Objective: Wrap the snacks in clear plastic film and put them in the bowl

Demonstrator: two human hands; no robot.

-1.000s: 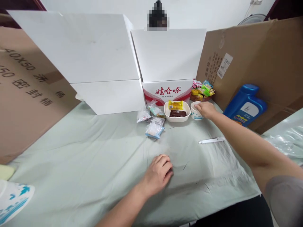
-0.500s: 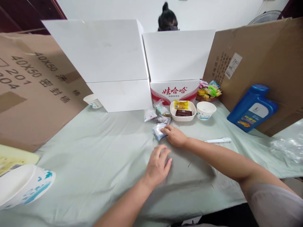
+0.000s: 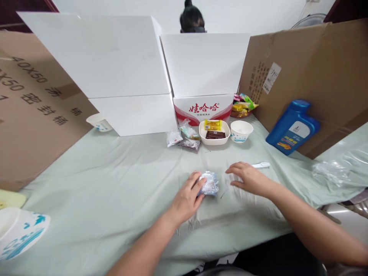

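A small shiny clear-and-bluish plastic packet (image 3: 209, 184) lies on the cloth in front of me. My left hand (image 3: 186, 197) grips its left edge, with fingers on top and the thumb at the near side. To the right of the packet, my right hand (image 3: 249, 179) hovers with fingers apart and holds nothing. Just beyond that hand lies a slim white plastic utensil (image 3: 262, 165), partly hidden by it. Farther back are a white packet (image 3: 173, 138), a greenish clear packet (image 3: 189, 132) and a dark-filled packet (image 3: 190, 144), touching one another.
Behind the packets stand a white tray (image 3: 215, 141) with yellow and brown wrapped snacks, and a paper bowl (image 3: 240, 132). White boxes (image 3: 129, 115) wall off the back, a person behind them. A blue bottle (image 3: 293, 128) leans by the right carton (image 3: 301, 69). Another bowl (image 3: 25, 234) sits near left.
The bluish packet has come from beside the other packets toward me. My left hand has taken hold of it; my right hand has let go and moved right. The view has shifted slightly.
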